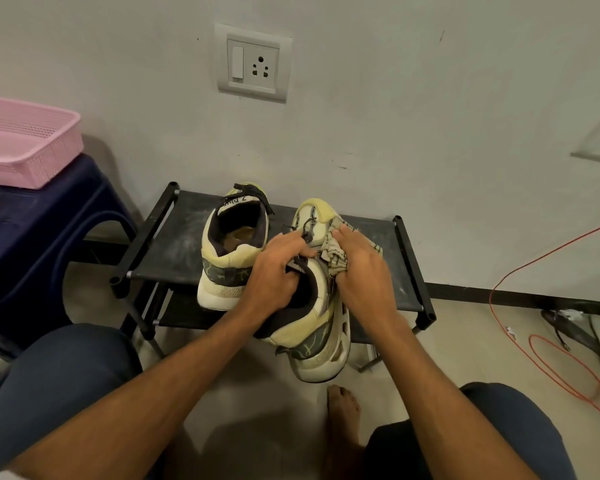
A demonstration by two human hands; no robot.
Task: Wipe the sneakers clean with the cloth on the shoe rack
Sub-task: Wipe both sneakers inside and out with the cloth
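A pale yellow sneaker (321, 327) with a dark collar is lifted off the black shoe rack (168, 251), heel toward me and toe pointing at the wall. My left hand (278, 271) grips it at the collar, fingers curled into the opening by the laces. My right hand (359, 268) holds a crumpled light patterned cloth (335, 258) against the shoe's right side near the laces. The second sneaker (232, 251) stands upright on the rack's top shelf, just left of the held one, heel toward me.
A pink plastic basket (25, 143) sits on a dark blue stool (45, 220) to the left. The wall with a socket plate (253, 64) rises behind the rack. Red cable (520, 268) and sandals (575, 330) lie on the floor at right. My knees and bare foot (343, 414) are below.
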